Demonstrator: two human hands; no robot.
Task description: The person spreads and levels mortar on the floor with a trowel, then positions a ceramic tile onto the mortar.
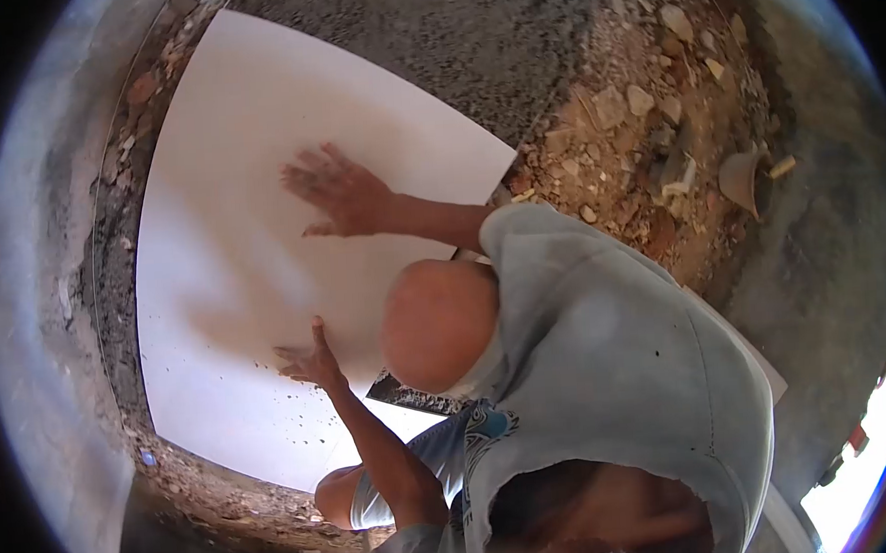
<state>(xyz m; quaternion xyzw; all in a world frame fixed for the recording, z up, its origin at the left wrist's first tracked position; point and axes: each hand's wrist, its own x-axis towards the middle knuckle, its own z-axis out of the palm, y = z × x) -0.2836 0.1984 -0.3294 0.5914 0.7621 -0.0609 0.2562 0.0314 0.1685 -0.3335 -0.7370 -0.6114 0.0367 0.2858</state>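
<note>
Neither my left hand nor my right hand is in view. Across the middle, a crouching person in a torn grey shirt (628, 367) leans over a large white tile (244, 117). One of this person's hands (343, 194) is spread flat over the tile, with dusty fingers. Lower down, the person's other hand (315, 363) is open over the tile's surface, thumb raised. Dark crumbs are scattered on the tile near that lower hand. The person's head (440, 322) and a bent knee (336, 497) overlap the tile's right and lower edges.
Grey mortar (451, 51) spreads beyond the tile's upper edge. Rubble (645, 116) covers the ground at upper right, with a curved broken piece (742, 181) on it. A thin string (98, 194) runs along the left beside a pale wall (42, 267).
</note>
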